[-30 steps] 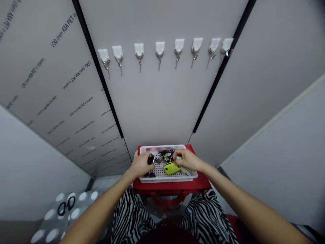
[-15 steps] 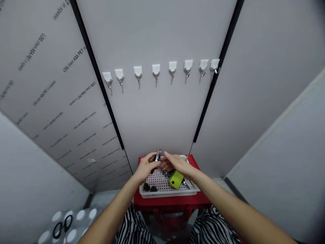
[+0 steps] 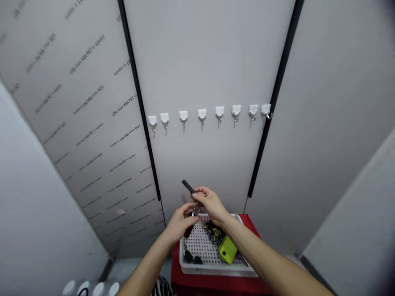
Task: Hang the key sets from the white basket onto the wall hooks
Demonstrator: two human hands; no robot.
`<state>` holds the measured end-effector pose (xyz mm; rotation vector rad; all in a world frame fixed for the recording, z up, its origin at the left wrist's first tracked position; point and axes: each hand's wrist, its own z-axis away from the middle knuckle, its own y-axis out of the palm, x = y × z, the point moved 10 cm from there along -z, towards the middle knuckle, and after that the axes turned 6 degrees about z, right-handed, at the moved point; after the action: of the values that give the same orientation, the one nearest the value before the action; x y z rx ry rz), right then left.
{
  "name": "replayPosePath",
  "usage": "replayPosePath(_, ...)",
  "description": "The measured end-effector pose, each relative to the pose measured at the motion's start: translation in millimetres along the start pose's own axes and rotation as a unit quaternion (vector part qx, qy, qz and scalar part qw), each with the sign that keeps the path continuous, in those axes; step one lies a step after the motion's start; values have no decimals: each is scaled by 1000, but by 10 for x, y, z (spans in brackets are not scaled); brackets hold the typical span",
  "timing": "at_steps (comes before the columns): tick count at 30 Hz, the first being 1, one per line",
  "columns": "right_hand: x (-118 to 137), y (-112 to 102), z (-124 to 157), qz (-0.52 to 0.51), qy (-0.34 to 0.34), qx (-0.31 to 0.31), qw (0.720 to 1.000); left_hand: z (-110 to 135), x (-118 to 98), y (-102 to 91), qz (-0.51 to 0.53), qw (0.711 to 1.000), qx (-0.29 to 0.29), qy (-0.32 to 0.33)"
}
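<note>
We pinch a strip [image 3: 188, 186] in our right hand [image 3: 211, 204] and a dark piece [image 3: 188, 231] in our left hand [image 3: 180, 224] at the basket [image 3: 217, 269] (a lime case [image 3: 227, 250] lies inside), beneath eight hooks [image 3: 202, 113].

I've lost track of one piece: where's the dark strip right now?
In the head view, the dark strip juts up and leftward from the right hand, just above the left hand in the picture.

A slim black textured strip [image 3: 187, 186] pinched in the right hand [image 3: 210, 204], slanting up to the left, a dark elongated piece with shiny metal [image 3: 189, 231] in the left hand [image 3: 178, 224], tilted, partly hidden by fingers.
</note>
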<state>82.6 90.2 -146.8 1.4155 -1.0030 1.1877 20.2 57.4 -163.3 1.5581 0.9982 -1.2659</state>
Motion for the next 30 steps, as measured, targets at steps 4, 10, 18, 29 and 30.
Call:
replayPosePath(4, 300, 258, -95, 32, -60, -2, 998, -119, -196, -256, 68, 994, -73, 33)
replayPosePath(10, 978, 695, -289, 60, -164, 8, 985, -216, -924, -630, 34, 974, -171, 145)
replayPosePath(18, 1537, 1278, -528, 4, -179, 61, 982, -194, -1716, -939, 45, 952, -210, 219)
replayPosePath(29, 1359, 1386, -788, -97, -123, 63, 986, -390, -1686, -1130, 102, 954, -205, 192)
replayPosePath(30, 1331, 1377, -811, -105, -121, 62, 985, -405, -1656, -1138, 107, 955, -206, 185)
